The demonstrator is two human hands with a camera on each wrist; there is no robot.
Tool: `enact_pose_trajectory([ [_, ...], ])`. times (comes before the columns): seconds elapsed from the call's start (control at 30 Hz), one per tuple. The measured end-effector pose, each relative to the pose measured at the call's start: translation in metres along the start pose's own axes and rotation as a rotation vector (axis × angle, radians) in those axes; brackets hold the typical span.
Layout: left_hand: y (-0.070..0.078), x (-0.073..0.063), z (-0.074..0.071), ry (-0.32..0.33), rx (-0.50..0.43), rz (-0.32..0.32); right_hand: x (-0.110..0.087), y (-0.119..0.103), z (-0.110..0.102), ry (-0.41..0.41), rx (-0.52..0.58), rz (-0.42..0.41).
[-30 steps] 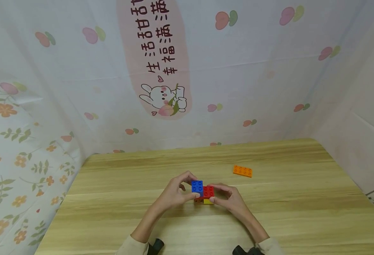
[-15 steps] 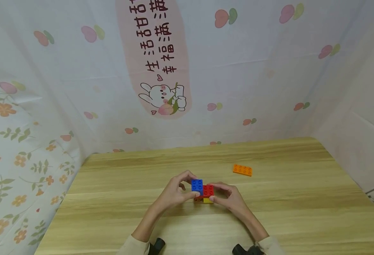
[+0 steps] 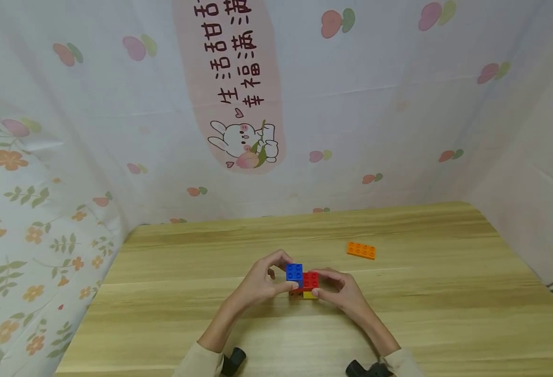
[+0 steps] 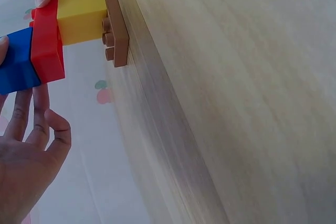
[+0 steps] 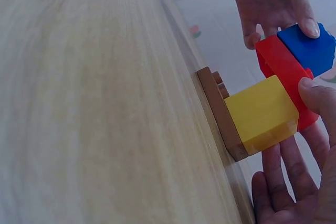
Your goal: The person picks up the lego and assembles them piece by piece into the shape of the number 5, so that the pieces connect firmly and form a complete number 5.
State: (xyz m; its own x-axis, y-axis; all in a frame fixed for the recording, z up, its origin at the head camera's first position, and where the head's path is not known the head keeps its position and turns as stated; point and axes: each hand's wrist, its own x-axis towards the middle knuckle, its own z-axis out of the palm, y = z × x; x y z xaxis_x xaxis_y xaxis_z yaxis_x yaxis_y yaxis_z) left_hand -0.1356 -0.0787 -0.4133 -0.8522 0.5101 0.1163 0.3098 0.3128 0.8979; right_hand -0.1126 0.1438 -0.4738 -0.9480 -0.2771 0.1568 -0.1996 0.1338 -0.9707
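Note:
A small stack of toy building bricks stands on the table between both hands. At its base is a brown plate (image 5: 223, 114), and a yellow brick (image 4: 81, 17) sits on one end of it. Across the yellow one lies a red brick (image 3: 311, 280), which overhangs to the left. On that overhanging end sits a blue brick (image 3: 294, 270), its studs facing up. My left hand (image 3: 266, 280) pinches the blue brick between thumb and fingers. From the other side, my right hand (image 3: 344, 291) grips the red brick, thumb at the front and fingers behind.
An orange brick plate (image 3: 361, 250) with studs lies farther back on the wooden table (image 3: 201, 256), right of the stack. Behind the table hangs a printed cloth (image 3: 365, 115), with flowered cloth along the left side.
Both hands keep their hold on the bricks, and the stack looks the same. Only the head view has shifted slightly.

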Motion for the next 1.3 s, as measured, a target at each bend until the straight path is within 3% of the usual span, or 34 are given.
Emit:
enact_pose_trajectory([
  [0.1,0.013,-0.001,-0.002,-0.012,-0.01,0.0,0.0,0.0,-0.001,0.001,0.002,0.0],
  [0.2,0.015,-0.002,-0.003,-0.015,-0.015,-0.006,-0.001,0.0,-0.001,0.002,0.006,-0.001],
  [1.3,0.019,-0.002,-0.002,-0.009,0.026,0.008,0.001,0.001,-0.002,-0.006,0.018,0.005],
])
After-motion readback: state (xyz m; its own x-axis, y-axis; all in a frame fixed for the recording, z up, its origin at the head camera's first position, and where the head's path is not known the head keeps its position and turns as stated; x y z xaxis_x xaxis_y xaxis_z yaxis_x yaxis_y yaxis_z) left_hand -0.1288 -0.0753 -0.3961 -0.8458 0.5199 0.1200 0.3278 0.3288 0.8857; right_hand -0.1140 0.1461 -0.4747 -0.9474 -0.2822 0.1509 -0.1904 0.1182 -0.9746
